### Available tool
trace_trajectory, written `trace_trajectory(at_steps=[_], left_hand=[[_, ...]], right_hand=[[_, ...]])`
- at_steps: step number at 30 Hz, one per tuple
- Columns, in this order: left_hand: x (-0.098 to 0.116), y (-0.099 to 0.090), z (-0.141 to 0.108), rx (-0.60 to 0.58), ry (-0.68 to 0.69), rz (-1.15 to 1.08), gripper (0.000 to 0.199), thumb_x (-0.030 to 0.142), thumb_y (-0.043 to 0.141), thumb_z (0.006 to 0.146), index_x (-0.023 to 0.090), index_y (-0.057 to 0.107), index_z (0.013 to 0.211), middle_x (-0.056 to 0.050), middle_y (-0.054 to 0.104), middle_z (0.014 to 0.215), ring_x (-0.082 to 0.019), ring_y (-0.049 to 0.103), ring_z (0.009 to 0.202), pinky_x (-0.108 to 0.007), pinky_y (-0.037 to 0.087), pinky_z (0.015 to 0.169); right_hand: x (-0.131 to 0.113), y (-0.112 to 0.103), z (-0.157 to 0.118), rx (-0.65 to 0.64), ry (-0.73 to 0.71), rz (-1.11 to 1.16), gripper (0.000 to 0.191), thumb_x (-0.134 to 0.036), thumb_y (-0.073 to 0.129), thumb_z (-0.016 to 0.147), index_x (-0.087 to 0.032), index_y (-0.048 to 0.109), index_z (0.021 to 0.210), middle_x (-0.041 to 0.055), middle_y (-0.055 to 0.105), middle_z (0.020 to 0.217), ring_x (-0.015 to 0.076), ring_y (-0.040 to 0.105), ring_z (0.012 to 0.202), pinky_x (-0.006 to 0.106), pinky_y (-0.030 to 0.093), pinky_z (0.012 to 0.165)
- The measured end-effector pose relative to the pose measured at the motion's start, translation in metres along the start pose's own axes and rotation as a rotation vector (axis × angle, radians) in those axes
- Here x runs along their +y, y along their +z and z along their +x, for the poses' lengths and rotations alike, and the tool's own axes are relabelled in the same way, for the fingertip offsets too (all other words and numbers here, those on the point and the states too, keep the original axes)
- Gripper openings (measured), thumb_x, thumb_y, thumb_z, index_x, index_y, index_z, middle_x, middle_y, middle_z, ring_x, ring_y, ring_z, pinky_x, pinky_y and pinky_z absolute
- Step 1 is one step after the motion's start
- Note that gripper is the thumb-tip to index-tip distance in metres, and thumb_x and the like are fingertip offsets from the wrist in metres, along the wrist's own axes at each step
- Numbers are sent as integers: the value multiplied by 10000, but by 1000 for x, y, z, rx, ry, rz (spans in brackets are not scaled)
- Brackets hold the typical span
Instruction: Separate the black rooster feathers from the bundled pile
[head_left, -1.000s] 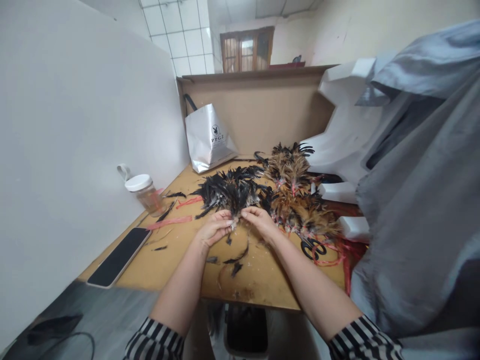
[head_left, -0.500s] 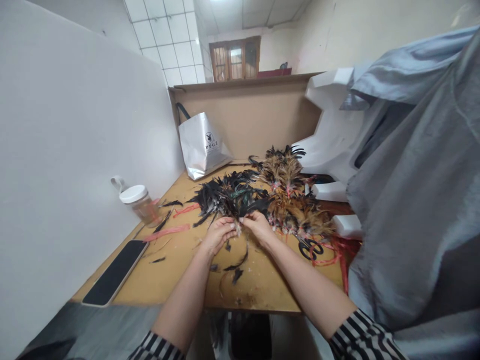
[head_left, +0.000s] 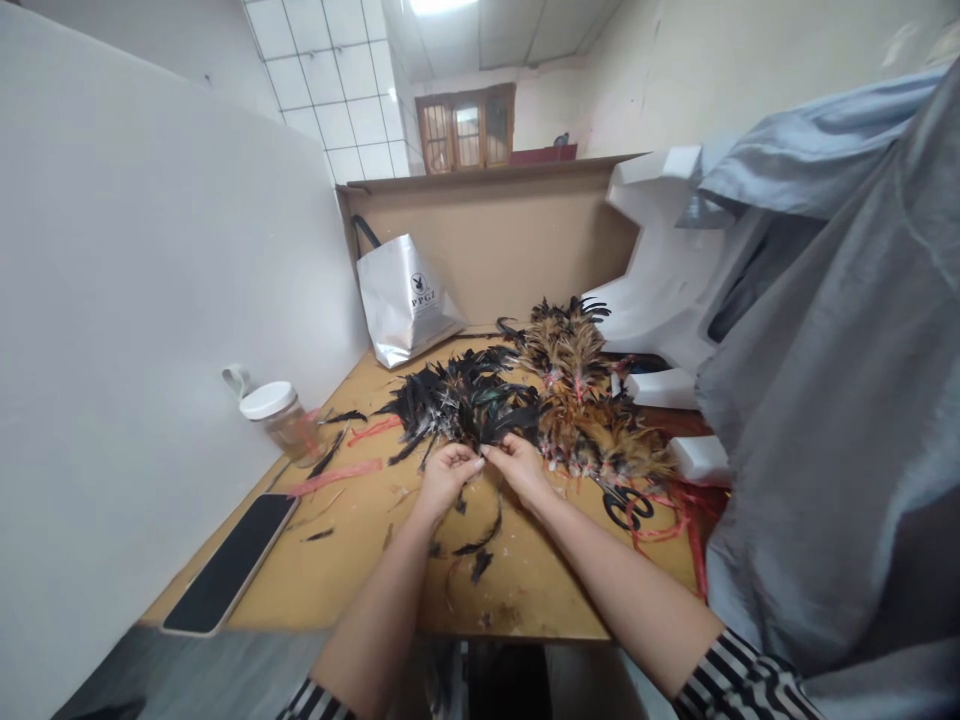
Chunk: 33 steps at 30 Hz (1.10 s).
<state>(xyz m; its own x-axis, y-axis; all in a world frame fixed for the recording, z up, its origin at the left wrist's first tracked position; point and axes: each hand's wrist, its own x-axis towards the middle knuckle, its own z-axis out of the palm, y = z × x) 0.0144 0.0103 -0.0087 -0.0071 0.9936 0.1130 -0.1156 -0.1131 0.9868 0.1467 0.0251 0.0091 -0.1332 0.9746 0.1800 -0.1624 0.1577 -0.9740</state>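
Hands meet mid-table: left hand (head_left: 444,472) and right hand (head_left: 516,464) pinch the near ends of the black feathers (head_left: 459,400). Brown feathers (head_left: 592,420) just right, scissors (head_left: 626,503) beyond; jar (head_left: 279,418) and phone (head_left: 229,560) left. Best to grip low on the quills, keep tips fanned away

Around the black feather pile (head_left: 457,400) room is tight: brown feather bundles (head_left: 585,420) press against its right side, with scissors (head_left: 626,505) just beyond them, and a silver bag (head_left: 405,295) stands behind. Left of the pile, bare table (head_left: 360,540) lies open up to a jar (head_left: 277,415) and a phone (head_left: 229,565).
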Motion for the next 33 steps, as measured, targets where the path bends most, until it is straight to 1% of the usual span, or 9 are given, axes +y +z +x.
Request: trace_trajectory(at_steps=[4,9,11,14,18,20,23,28,33], left_hand=[[1,0,0,-8,-34,-29,223,272,691,567,142,533,655,40,502,498,-50,406,437,-176,303,443],[0,5,0,29,-15,-7,253,260,716,530,140,526,649,47,498,512,-42,396,439,-173,296,439],[-1,6,0,19,-33,-3,261,273,714,539,142,531,668,43,509,526,-46,404,437,-177,302,435],[-3,6,0,-27,-71,-57,269,291,707,562,142,536,706,31,532,546,-52,427,441,-182,323,443],[-4,5,-1,-58,-190,-266,292,270,719,564,144,526,744,29,537,558,-45,454,464,-164,331,461],[-3,6,-2,-77,-252,-374,304,245,728,560,143,525,763,21,553,604,-42,477,501,-156,349,488],[-2,6,-4,-136,-294,-467,283,214,717,583,141,522,775,6,570,670,-39,494,548,-151,365,524],[-4,6,-4,-180,-299,-470,264,233,699,608,154,497,758,21,532,653,-48,488,574,-156,355,522],[-3,8,-2,-109,-229,-428,338,260,712,577,174,468,794,33,525,667,-54,482,562,-164,342,500]], right_hand=[[-2,1,-1,-24,14,-30,236,-343,644,583,-143,533,641,-18,543,589,100,460,547,221,360,540],[3,-2,2,75,44,-210,268,-359,639,568,-155,467,544,-52,448,495,77,376,480,203,288,462],[5,-5,4,77,52,-243,256,-355,616,591,-154,469,532,-52,443,484,73,363,467,202,273,453],[5,-7,5,4,77,-169,221,-345,591,622,-144,517,569,-36,490,498,77,387,461,206,291,463],[3,-8,5,-50,118,-56,217,-346,600,627,-145,530,584,-25,524,503,80,417,458,207,314,471],[2,-9,5,-66,103,-37,206,-333,605,629,-143,534,594,-25,530,516,76,420,464,203,316,473],[0,-11,4,-107,79,-16,191,-315,600,642,-139,534,612,-28,531,530,70,423,468,196,315,473],[-7,-9,2,-170,74,7,171,-291,607,632,-154,505,638,-49,496,500,68,417,440,193,301,452],[-10,-1,2,-71,52,13,187,-305,607,625,-168,482,646,-62,459,504,65,401,448,191,292,450]])
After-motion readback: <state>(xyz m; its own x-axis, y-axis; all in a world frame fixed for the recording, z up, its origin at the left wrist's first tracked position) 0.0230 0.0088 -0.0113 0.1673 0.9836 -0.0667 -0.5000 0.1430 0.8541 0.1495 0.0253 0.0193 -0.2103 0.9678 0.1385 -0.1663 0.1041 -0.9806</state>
